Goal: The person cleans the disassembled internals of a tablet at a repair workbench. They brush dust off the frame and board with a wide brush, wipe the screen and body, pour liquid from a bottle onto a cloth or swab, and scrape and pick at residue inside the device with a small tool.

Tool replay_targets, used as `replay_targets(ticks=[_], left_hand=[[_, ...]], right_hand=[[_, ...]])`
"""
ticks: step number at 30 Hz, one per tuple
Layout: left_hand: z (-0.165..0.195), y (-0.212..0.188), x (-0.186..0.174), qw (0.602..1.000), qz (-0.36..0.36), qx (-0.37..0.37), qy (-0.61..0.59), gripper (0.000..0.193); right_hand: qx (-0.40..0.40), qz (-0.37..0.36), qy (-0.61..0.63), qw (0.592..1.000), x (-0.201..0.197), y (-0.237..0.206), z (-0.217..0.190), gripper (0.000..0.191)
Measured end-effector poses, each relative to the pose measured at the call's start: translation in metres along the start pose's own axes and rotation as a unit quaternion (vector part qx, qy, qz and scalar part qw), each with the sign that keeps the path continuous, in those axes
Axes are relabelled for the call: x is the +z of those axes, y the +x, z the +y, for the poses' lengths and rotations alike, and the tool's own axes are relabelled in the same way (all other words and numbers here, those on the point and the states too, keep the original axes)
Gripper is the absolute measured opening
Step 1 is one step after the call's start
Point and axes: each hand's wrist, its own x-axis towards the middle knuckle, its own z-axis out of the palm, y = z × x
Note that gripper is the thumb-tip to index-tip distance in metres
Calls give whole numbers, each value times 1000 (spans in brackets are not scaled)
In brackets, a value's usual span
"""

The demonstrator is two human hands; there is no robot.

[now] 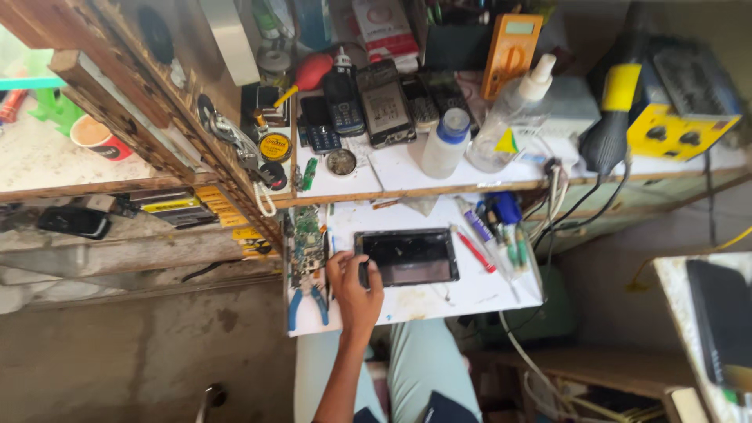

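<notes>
left hand (354, 288) | fingers gripping dark tablet (409, 257) edge | right hand unseen

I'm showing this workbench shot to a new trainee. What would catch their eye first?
Probably the dark rectangular tablet lying flat on the white work surface, with one hand resting at its left edge. Next, the yellow box-shaped station at the right of the upper shelf, beside the orange handheld meter leaning at the back. A row of old dark mobile phones lies left of the meter.
</notes>
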Motion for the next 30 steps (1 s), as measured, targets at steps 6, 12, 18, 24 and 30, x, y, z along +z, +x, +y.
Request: replay_targets(ticks=[6, 12, 18, 24, 30], left_hand=[[1, 0, 3, 1000, 3, -4, -6, 20], [1, 0, -6, 999, 33, 13, 17, 30], [-3, -4, -13, 998, 55, 15, 21, 26], [-12, -13, -20, 997, 79, 15, 3, 27], [-6, -17, -42, 995, 92, 19, -17, 29]], right_hand=[[-159, -245, 432, 853, 126, 65, -14, 27], [-185, -199, 496, 825, 243, 102, -55, 40], [-320, -46, 316, 892, 285, 96, -97, 22], [-278, 111, 262, 917, 281, 94, -98, 35], [-244, 135, 406, 870, 283, 109, -89, 37]])
